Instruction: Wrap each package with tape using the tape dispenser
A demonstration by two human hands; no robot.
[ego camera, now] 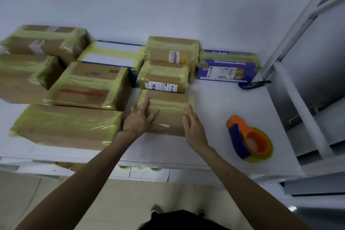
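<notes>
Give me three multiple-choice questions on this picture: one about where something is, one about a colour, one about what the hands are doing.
1. Where is the tape dispenser?
A. On top of a box
B. On the table, right of the small box
C. On the floor

2. What colours is the dispenser's body?
A. Orange and blue
B. Green and white
C. All black

3. What are the left hand and right hand doing?
A. Gripping the dispenser
B. Hanging off the table
C. Lying with straight fingers on the small box

Answers:
1 B, it lies alone on the white top, apart from the right hand.
2 A, it has an orange frame with a blue grip.
3 C, both hands touch the same taped box and hold nothing else.
</notes>
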